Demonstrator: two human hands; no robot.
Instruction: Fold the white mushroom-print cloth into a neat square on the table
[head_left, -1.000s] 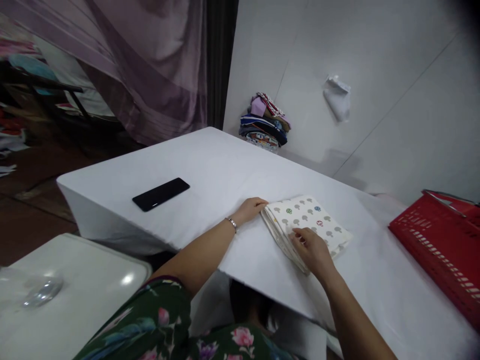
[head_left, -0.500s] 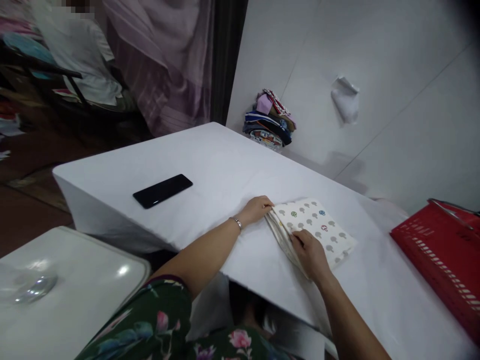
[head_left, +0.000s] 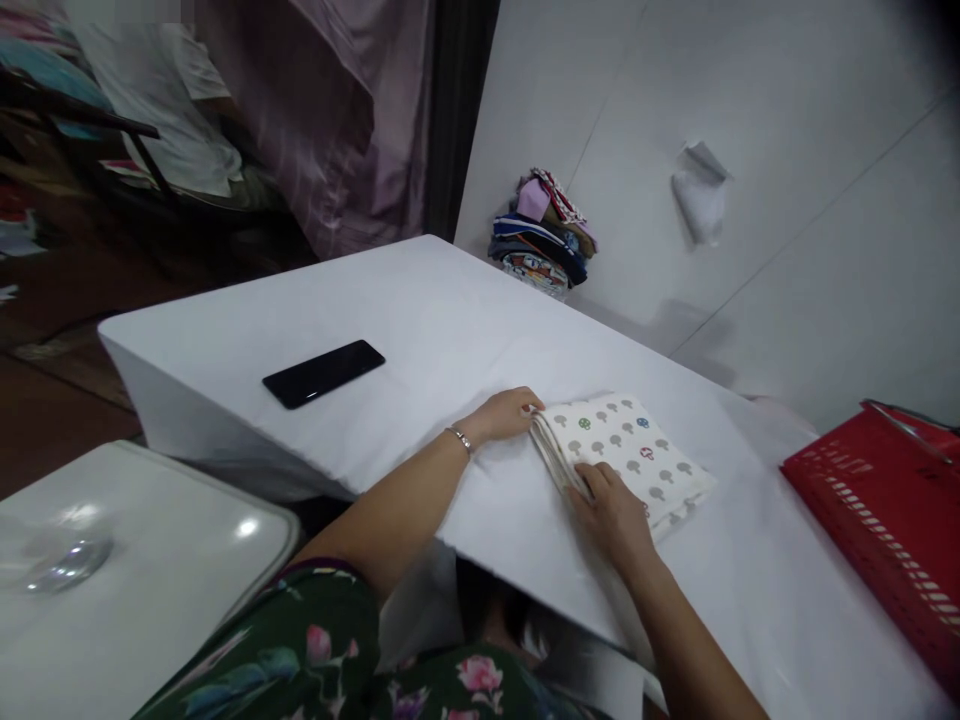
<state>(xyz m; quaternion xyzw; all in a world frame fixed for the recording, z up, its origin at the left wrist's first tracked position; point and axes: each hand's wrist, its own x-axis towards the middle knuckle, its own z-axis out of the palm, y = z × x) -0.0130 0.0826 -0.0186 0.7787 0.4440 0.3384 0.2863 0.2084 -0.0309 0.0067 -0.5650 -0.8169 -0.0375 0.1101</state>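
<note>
In the head view, the folded cloth (head_left: pixel 626 435) lies right of centre, near the table's (head_left: pixel 420 310) front edge. The left hand (head_left: pixel 504 415) pinches its left corner between thumb and fingers. The right hand (head_left: pixel 616 520) lies half-curled over the near fold, hiding part of the print; its thumb is mostly out of sight, so whether it grips cannot be told. Layers show along the cloth's left side.

White tabletop runs from the cloth to the phone (head_left: pixel 324 374) at left, and to the red basket (head_left: pixel 874 520), cut off by the right border. Whether the basket's cutouts are lettering cannot be made out. A white stool (head_left: pixel 165 540) is cropped lower left, the clear object (head_left: pixel 71 565) on it blurred. At upper left, a person (head_left: pixel 169 110) is partly cut off.
</note>
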